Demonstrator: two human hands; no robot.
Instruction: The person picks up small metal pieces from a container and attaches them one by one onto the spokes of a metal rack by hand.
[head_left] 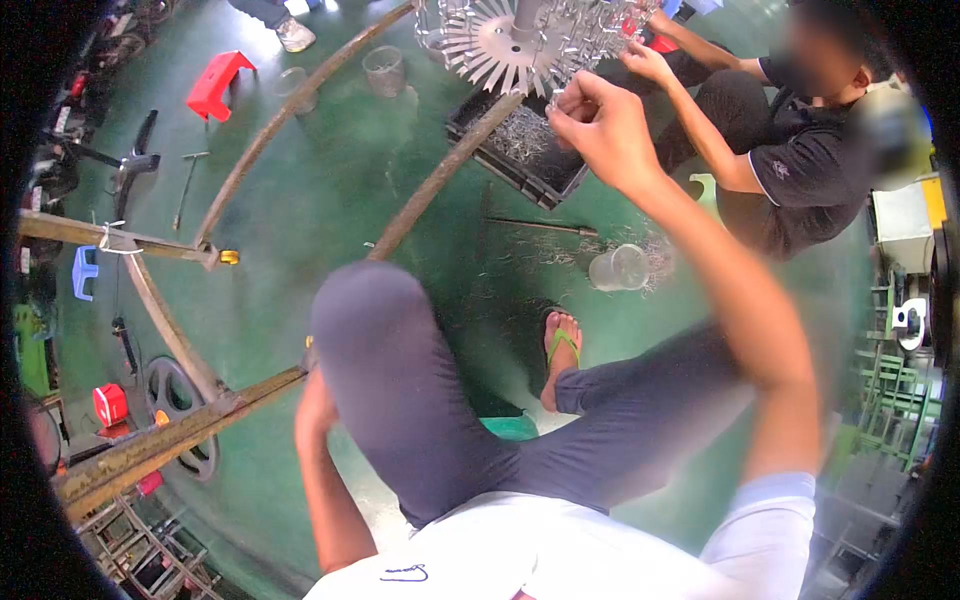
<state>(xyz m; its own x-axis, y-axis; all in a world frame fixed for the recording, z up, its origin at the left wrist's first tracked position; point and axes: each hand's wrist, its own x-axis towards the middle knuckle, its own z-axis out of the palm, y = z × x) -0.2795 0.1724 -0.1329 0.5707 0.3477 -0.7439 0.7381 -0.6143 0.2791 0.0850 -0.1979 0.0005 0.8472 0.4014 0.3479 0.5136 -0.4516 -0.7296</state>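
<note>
My right hand [605,125] is raised at the edge of a slotted metal disc [500,45], its thumb and fingers pinched together. A shiny bit of metal shows at the fingertips, too small to name. Many small wire-like metal pieces [590,45] hang around the disc's right side. Beside my right knee, my left hand [316,405] hangs low by a rusty metal bar [265,385]; the leg hides its fingers. Under the disc sits a black crate [545,190] with a heap of small metal pieces [525,135] in it.
A co-worker [810,170] crouches at the right, both hands at the hanging pieces. Frame bars [440,180] cross the floor. A clear plastic tub [620,268] stands among scattered metal bits, near a T-handled rod [545,226]. A red stool [218,85] is at the far left.
</note>
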